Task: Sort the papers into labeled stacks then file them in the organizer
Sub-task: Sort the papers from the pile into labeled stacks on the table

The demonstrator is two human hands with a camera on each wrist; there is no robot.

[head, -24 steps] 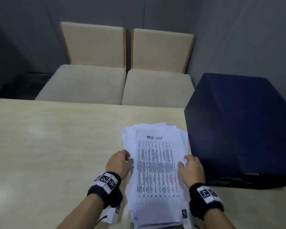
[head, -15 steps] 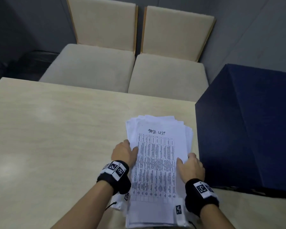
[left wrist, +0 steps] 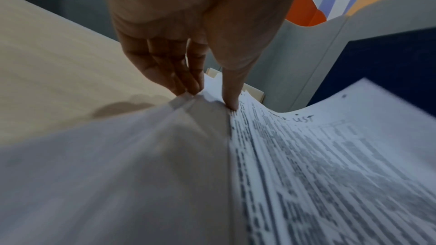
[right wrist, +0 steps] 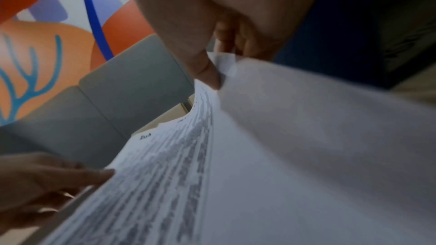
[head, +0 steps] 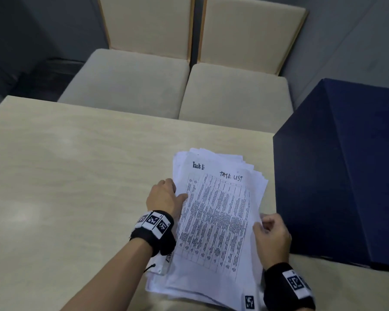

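Observation:
A loose stack of white papers (head: 213, 277) lies on the pale wooden table (head: 65, 198), right of centre. Its top sheet (head: 220, 212) is a printed table headed "TASK LIST", skewed to the right. Beneath it shows a second sheet (head: 198, 166) with a handwritten heading. My left hand (head: 164, 196) grips the stack's left edge, thumb (left wrist: 232, 88) on top and fingers (left wrist: 179, 74) under the edge. My right hand (head: 266, 224) pinches the top sheet's right edge between thumb (right wrist: 207, 70) and fingers.
A large dark blue box (head: 346, 176) stands on the table close to the right of the papers. Two beige padded chairs (head: 157, 81) sit behind the table's far edge. Bare table surface stretches to the left. Grey wall panels (right wrist: 132, 85) show in the wrist views.
My right hand has taken hold of the top sheet's right edge and swung it to the right, uncovering the heading of the sheet below. The left hand stays at the stack's left edge.

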